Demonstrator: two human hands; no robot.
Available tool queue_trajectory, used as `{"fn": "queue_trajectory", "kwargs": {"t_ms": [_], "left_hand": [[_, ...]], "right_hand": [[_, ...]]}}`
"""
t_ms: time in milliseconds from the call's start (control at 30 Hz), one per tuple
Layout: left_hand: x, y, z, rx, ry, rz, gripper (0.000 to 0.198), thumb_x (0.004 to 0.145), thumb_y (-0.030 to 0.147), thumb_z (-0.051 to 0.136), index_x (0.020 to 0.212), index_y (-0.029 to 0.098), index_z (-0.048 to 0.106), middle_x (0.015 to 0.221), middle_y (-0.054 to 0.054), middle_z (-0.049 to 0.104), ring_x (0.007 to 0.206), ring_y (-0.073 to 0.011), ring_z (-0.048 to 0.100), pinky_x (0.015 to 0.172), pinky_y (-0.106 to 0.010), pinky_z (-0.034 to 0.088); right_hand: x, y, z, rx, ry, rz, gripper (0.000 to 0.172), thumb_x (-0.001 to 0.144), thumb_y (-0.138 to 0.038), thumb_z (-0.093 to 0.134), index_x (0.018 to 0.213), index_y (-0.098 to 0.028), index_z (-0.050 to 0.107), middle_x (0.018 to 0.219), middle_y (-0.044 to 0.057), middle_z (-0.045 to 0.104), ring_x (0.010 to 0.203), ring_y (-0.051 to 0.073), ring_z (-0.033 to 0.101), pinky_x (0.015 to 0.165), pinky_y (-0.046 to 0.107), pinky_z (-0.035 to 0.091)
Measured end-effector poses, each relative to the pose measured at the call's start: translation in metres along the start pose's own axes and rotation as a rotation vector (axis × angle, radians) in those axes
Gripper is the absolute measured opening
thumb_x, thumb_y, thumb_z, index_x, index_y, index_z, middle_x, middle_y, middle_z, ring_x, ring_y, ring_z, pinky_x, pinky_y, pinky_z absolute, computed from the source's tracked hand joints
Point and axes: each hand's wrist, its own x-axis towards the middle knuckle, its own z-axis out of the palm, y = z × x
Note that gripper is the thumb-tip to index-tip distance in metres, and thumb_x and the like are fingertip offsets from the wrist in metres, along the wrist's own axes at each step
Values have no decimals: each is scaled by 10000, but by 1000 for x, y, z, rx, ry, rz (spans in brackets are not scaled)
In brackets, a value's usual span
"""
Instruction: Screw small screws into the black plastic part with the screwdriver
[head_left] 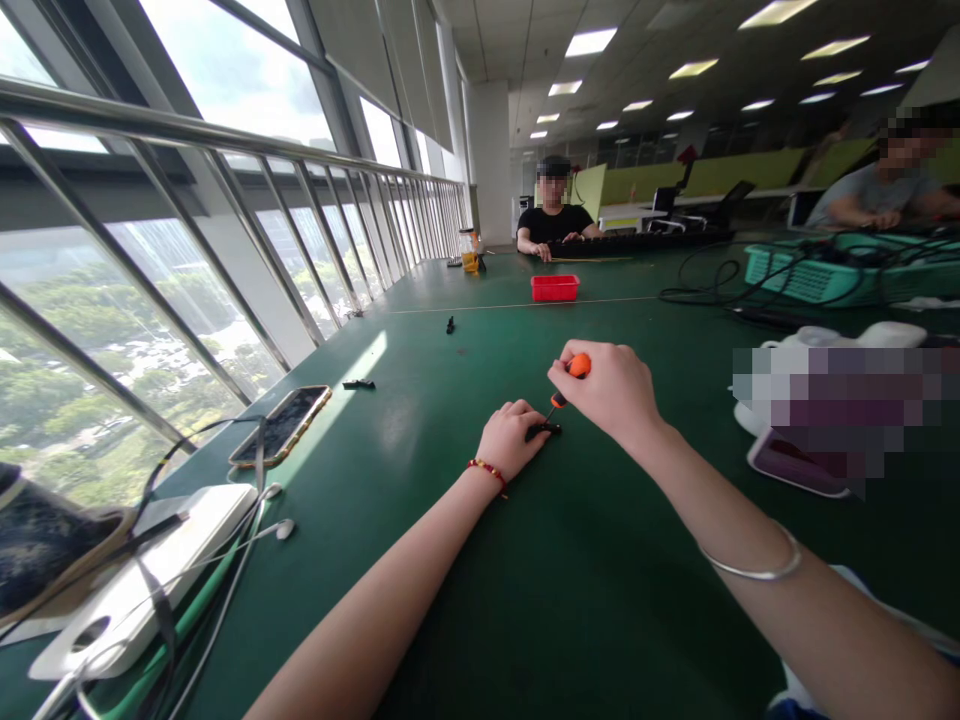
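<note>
On the green table, my left hand (pixel 511 440) presses a small black part (pixel 552 428) down, its fingers closed around the near end. Most of that part is hidden under the fingers, so I cannot make out its kind. Above it, my right hand (pixel 611 390) is closed around a screwdriver (pixel 578 367) with an orange and black handle. The screwdriver leans, its thin shaft pointing down to the black part beside my left fingertips. Farther off lie two more small black pieces (pixel 359 384), out of reach of both hands.
Ahead stands a red tray (pixel 555 288). A phone (pixel 282 426), earphones (pixel 284 529) and a white power strip (pixel 142 580) lie left by the railing. To the right are a teal basket (pixel 810 276) with cables and a partly blurred white object (pixel 810 350). A person (pixel 555 215) sits at the far end.
</note>
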Motion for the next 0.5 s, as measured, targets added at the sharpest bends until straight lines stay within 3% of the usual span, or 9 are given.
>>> {"fn": "queue_trajectory", "kwargs": {"t_ms": [367,500], "left_hand": [[0,2,-1,2,-5,-7,184,826,280,569,948,237,700,968,-37,602,881,-180,537,849,-322,467],[-1,1,-2,-6,-1,-3,183,835,284,562,944,234,701,965,-38,601,885,-178,538,869,-327,463]], "right_hand": [[0,0,0,-41,-38,21,234,780,-382,451,632,-220,534,546,-8,529,512,132,446,468,238,250],[0,-4,-2,-72,-77,24,357,835,-457,378,597,-215,491,533,-2,513,501,133,431,472,247,242]]}}
